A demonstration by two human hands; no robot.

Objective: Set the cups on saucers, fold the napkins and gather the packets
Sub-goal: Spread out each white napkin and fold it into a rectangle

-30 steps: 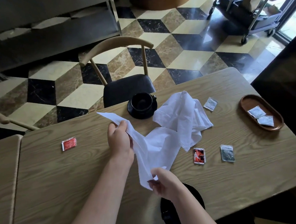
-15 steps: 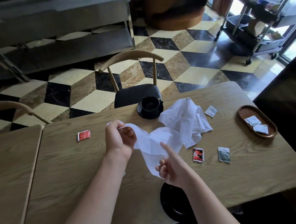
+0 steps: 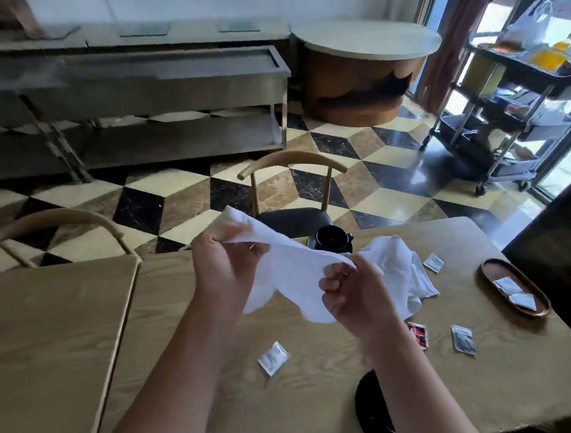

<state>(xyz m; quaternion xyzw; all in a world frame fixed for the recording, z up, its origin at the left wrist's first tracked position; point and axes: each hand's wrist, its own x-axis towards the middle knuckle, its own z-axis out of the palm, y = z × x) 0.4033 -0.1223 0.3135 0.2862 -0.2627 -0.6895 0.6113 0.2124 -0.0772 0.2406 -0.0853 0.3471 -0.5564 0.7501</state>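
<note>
Both of my hands hold one white napkin (image 3: pixel 290 270) up above the wooden table (image 3: pixel 298 403). My left hand (image 3: pixel 223 262) grips its left corner and my right hand (image 3: pixel 353 292) pinches its right edge. A second white napkin (image 3: pixel 399 265) lies crumpled on the table behind my right hand. A black cup (image 3: pixel 332 236) stands on a black saucer at the far edge. A black saucer (image 3: pixel 375 415) lies near me, partly hidden by my right forearm. Packets lie loose: a white packet (image 3: pixel 272 358), a red packet (image 3: pixel 418 334), a grey packet (image 3: pixel 463 339) and a far white packet (image 3: pixel 433 262).
A brown oval tray (image 3: pixel 496 268) at the right holds two white packets (image 3: pixel 515 293). A second table (image 3: pixel 39 334) adjoins on the left. Wooden chairs (image 3: pixel 293 186) stand beyond the far edge. A cart (image 3: pixel 522 97) is at the back right.
I lifted the napkin off the table and raised it higher. My right hand went from pointing to pinching the napkin's edge. The camera tilted up, and a white packet came into view.
</note>
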